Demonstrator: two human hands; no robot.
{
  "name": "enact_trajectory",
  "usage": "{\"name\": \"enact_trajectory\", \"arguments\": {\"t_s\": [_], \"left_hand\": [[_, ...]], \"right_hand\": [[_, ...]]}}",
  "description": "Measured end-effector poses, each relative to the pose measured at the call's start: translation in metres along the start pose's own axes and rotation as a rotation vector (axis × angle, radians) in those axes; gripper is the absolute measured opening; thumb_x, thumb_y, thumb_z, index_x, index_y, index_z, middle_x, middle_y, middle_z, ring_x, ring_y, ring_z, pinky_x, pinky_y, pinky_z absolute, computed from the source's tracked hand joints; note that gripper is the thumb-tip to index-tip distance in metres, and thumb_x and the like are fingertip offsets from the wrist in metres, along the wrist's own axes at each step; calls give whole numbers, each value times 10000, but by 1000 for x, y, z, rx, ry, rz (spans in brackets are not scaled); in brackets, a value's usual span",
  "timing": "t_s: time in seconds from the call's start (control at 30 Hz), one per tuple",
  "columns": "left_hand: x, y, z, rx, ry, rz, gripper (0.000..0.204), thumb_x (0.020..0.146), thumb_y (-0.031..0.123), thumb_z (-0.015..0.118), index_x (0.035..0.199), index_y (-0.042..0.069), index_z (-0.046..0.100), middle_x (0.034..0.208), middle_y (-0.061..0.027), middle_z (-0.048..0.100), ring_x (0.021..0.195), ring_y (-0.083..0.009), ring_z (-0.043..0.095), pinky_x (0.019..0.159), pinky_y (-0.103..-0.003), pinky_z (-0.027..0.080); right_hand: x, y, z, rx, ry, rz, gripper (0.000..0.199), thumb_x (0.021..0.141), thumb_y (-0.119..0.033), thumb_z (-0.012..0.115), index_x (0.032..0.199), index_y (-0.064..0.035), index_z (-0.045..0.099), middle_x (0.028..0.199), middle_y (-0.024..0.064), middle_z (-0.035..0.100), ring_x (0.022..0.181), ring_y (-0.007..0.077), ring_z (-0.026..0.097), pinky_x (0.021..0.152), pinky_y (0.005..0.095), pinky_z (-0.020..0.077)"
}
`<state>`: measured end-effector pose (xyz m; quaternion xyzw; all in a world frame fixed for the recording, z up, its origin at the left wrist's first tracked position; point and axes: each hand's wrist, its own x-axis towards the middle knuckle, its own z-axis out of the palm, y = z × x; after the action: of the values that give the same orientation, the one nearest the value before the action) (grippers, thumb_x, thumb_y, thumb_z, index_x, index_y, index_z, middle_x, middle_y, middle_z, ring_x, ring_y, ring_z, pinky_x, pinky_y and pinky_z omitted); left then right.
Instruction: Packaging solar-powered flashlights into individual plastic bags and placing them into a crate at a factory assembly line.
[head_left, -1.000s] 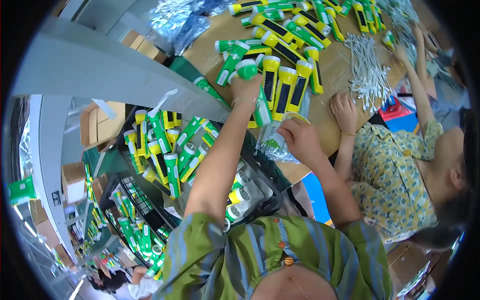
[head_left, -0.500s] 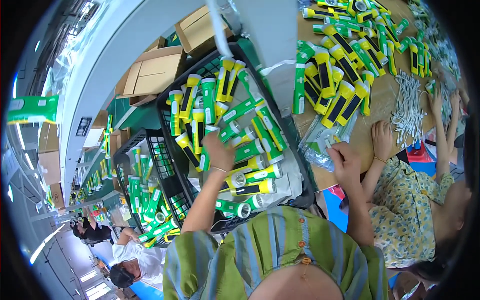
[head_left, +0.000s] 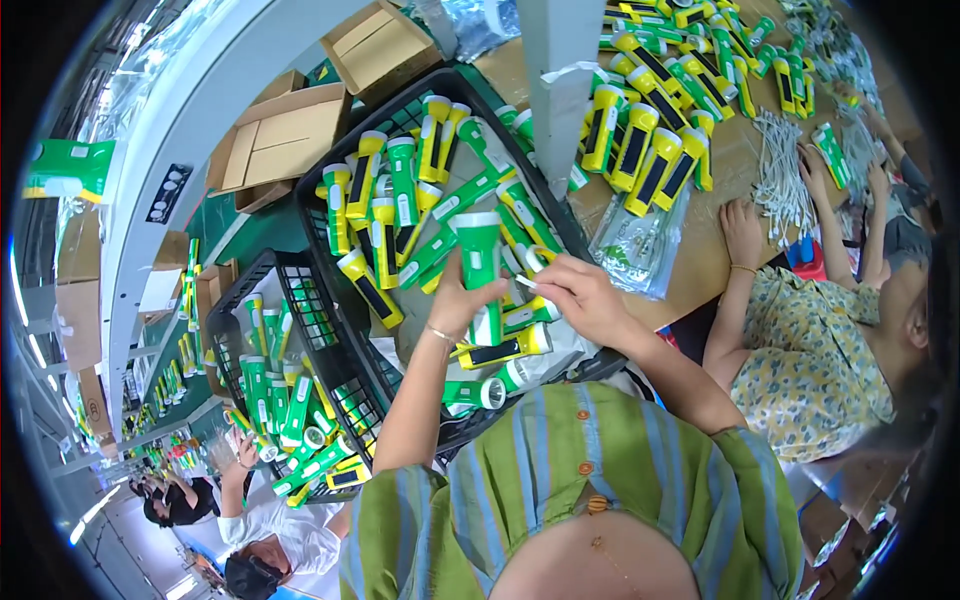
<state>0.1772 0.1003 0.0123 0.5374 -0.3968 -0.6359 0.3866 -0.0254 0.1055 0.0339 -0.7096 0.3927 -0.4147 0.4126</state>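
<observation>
My left hand (head_left: 456, 303) is closed around a green flashlight (head_left: 481, 262), which it holds upright above a black crate (head_left: 346, 345). Fingers of my right hand (head_left: 592, 303) pinch a small white piece (head_left: 527, 283), possibly a cable plug; its exact kind is too small to tell. That piece is close to the right side of the flashlight. Below both hands, the crate holds several green and yellow flashlights (head_left: 385, 240) lying in different directions over white lining. Some of them are hidden by my hands.
A second black crate (head_left: 262, 275) with flashlights stands at the left. Open cardboard boxes (head_left: 285, 140) lie beyond. On the right table are piled flashlights (head_left: 655, 160), clear plastic bags (head_left: 640, 250) and white cables (head_left: 785, 180). A grey post (head_left: 560, 100) rises beside the crate. Co-workers sit nearby.
My left hand has lifted a green flashlight out of the crate. My right hand has moved left from beside the plastic bags, bringing the white piece to the flashlight. The view has shifted slightly.
</observation>
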Motion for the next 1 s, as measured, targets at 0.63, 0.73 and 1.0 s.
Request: {"name": "enact_trajectory", "arguments": {"t_s": [0.63,0.73,1.0], "left_hand": [[-24,-6,51,276,-68,322,509,816,146,589,1243,-2,354,1048,-118,530,910,-180,535,786,-296,431],[-25,-8,54,282,-42,369,469,828,143,583,1220,-7,372,1014,-108,529,875,-165,529,768,-285,430],[-21,2,58,458,57,571,309,782,107,618,1037,-26,507,877,-105,502,758,-209,490,664,-306,411]], "right_hand": [[-8,10,-12,31,-27,53,91,835,-92,562,864,-18,606,778,112,565,710,263,568,618,337,450],[-9,8,-12,-8,-17,43,91,827,-99,571,853,-21,609,763,112,566,706,268,571,611,343,455],[-10,-3,-14,-200,-8,107,135,793,-190,597,788,-57,614,777,124,578,727,300,575,608,394,463]]}}
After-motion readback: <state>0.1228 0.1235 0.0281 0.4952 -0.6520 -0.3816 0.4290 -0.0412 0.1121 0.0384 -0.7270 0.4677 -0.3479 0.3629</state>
